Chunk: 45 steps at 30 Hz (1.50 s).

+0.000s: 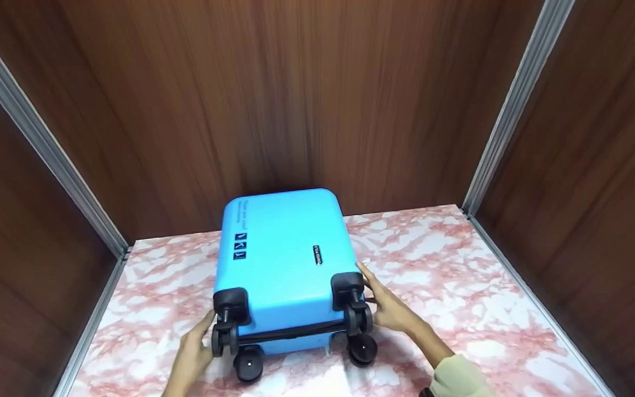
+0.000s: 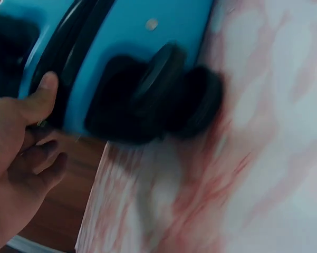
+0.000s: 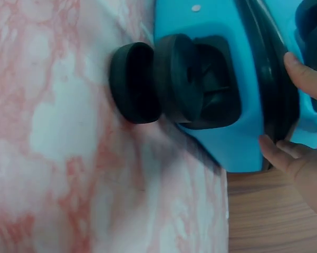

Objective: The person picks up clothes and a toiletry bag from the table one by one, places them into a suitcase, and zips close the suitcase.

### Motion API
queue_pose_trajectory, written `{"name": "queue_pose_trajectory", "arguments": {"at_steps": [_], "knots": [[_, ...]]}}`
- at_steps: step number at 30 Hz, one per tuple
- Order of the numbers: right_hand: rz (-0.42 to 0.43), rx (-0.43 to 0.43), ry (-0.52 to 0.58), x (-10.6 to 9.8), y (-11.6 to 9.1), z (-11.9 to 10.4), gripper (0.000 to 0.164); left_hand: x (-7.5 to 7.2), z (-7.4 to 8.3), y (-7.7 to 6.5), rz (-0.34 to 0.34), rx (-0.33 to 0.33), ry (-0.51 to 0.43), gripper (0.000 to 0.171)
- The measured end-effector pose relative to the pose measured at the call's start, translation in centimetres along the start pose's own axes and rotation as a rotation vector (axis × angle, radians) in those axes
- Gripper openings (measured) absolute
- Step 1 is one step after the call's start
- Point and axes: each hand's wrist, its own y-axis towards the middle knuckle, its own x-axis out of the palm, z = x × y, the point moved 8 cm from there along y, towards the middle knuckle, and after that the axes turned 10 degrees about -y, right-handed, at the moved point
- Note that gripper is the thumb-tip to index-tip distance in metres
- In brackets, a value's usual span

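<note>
A bright blue hard-shell suitcase [image 1: 287, 248] lies on its broad side, its wheeled end toward me. Black double wheels [image 1: 362, 348] sit at its corners, and a dark seam [image 1: 290, 334] runs across that end. My left hand [image 1: 192, 353] is at the left near corner; in the left wrist view its thumb [image 2: 44, 92] presses the black seam and the other fingers bend loosely beside the case. At the right near side, my right hand [image 1: 392, 309] rests against the case with fingers stretched along it. The right wrist view shows its fingertips [image 3: 269, 145] at the seam's edge.
The suitcase is on a pink-and-white marbled surface [image 1: 422, 264]. Brown wood-grain panels [image 1: 295, 99] rise behind and at both sides, joined by grey metal corner strips [image 1: 516, 110]. The suitcase's far end is close to the back panel.
</note>
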Motion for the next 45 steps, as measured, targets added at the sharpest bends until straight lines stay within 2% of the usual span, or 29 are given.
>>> {"name": "queue_pose_trajectory", "arguments": {"at_steps": [4,7,9,14,17,21,25,27,30,34,38,40,45], "knots": [[-0.019,0.013,0.020,0.6,-0.5,1.0,0.110,0.5,-1.4,0.2,-0.139,-0.104,-0.014,0.092],[-0.028,0.013,0.018,1.1,-0.7,1.3,0.110,1.1,-2.1,0.3,-0.217,-0.157,-0.067,0.088],[-0.023,0.010,0.009,1.3,-0.7,1.4,0.109,1.4,-2.5,0.4,-0.245,-0.194,-0.104,0.086],[0.013,0.007,-0.011,1.5,-0.6,1.5,0.110,1.3,-3.4,0.6,-0.227,-0.332,-0.244,0.086],[0.022,0.020,0.014,1.6,-0.7,1.7,0.109,1.1,-3.9,0.9,-0.211,-0.395,-0.335,0.082],[0.023,0.050,0.063,1.7,-1.0,2.0,0.109,1.4,-4.1,1.1,-0.244,-0.409,-0.395,0.069],[0.015,0.067,0.041,1.6,-1.1,1.9,0.107,1.6,-4.3,1.2,-0.287,-0.410,-0.457,0.061],[0.015,0.066,0.024,1.4,-1.1,1.7,0.106,1.6,-4.5,1.2,-0.290,-0.428,-0.505,0.059],[0.022,0.058,0.014,1.3,-1.0,1.7,0.105,1.5,-4.7,1.4,-0.259,-0.459,-0.548,0.055],[0.034,0.055,-0.010,1.3,-1.1,1.8,0.104,1.6,-4.8,2.4,-0.200,-0.470,-0.525,0.047],[0.028,0.063,-0.021,1.5,-1.1,2.0,0.104,1.7,-5.0,3.4,-0.143,-0.441,-0.474,0.037],[0.024,0.069,-0.017,1.6,-1.2,1.9,0.103,1.6,-5.1,3.9,-0.105,-0.415,-0.410,0.031],[0.024,0.075,-0.003,1.6,-1.2,1.8,0.100,1.2,-5.2,4.5,-0.029,-0.325,-0.150,0.019]]}}
